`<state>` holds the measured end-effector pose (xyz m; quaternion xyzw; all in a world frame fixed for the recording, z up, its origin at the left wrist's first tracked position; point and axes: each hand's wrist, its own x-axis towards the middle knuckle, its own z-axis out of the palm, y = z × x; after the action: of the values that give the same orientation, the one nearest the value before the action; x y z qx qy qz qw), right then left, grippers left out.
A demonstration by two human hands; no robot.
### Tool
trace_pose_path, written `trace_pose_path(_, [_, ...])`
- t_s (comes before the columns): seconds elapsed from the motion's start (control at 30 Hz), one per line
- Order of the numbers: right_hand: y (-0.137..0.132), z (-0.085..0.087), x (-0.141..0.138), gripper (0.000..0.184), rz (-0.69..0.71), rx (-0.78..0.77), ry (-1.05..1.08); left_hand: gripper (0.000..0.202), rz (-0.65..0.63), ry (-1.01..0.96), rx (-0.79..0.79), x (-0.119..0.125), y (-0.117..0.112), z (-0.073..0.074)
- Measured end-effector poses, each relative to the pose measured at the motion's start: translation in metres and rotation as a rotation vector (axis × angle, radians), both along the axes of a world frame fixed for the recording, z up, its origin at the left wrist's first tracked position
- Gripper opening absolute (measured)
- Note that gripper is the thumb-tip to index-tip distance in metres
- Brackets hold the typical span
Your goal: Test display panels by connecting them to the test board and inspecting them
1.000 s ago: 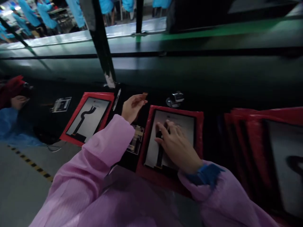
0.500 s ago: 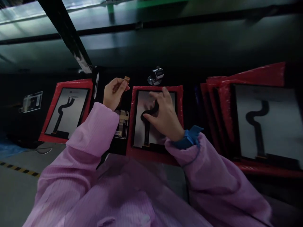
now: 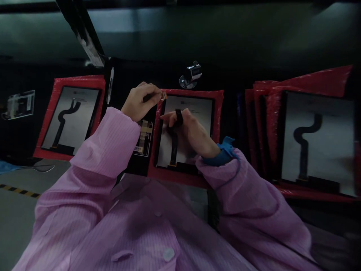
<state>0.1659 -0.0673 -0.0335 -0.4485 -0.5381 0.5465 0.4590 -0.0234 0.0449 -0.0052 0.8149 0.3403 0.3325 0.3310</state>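
Clear piece [image 3: 21, 105]: lies on the dark surface [image 3: 231, 128], at far left.
Left red wrap [image 3: 46, 151]: bears a gray panel [image 3: 81, 120] topped by a curved black strip [image 3: 58, 132].
White pen [image 3: 110, 86]: rests just beside that wrap.
Left hand [image 3: 141, 101]: fingers closed in a pinch on a small orange-brown part [image 3: 164, 96], at the middle wrap's upper left corner.
Taped board [image 3: 144, 141]: lies between the left sleeve [image 3: 113, 143] and the middle wrap.
Middle red wrap [image 3: 180, 178]: carries the middle panel [image 3: 199, 101] and its black ribbon cable [image 3: 174, 146].
Step in hand: apparently handling the cable's loose end beside the small part; the next move seems to call for steady fingers and a slack cable.
Right hand [image 3: 196, 131]: fingers half curled at the cable's raised end, their grip impossible to tell.
Metal holder [image 3: 194, 73]: stands beyond the middle wrap.
Right red stack [image 3: 272, 124]: overlapping wraps, another panel [image 3: 332, 139] on top.
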Motion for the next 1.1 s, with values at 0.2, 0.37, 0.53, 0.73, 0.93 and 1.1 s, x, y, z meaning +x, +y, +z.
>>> trace_pose_path(0.2, [0.002,0.004,0.006,0.036,0.067,0.153,-0.161,0.012,-0.153,0.168,0.027,0.0,-0.001,0.0])
trace_pose_path(0.37, [0.004,0.007,0.012,0.028,0.034,0.361,-0.451,0.012,-0.265,0.264,0.082,0.0,-0.004,-0.001])
trace_pose_path(0.53, [0.006,0.002,0.014,0.028,0.091,0.496,-0.594,0.017,-0.339,0.33,0.071,0.003,-0.01,0.004])
trace_pose_path(0.73, [0.006,-0.001,0.015,0.028,0.109,0.512,-0.619,0.024,-0.296,0.268,-0.013,0.007,-0.012,0.003])
trace_pose_path(0.93, [0.006,-0.001,0.015,0.029,0.093,0.519,-0.626,0.019,-0.313,0.253,-0.051,0.007,-0.012,0.006])
trace_pose_path(1.1, [0.005,0.0,0.015,0.028,0.072,0.557,-0.606,0.015,-0.361,0.294,-0.003,0.006,-0.012,0.011])
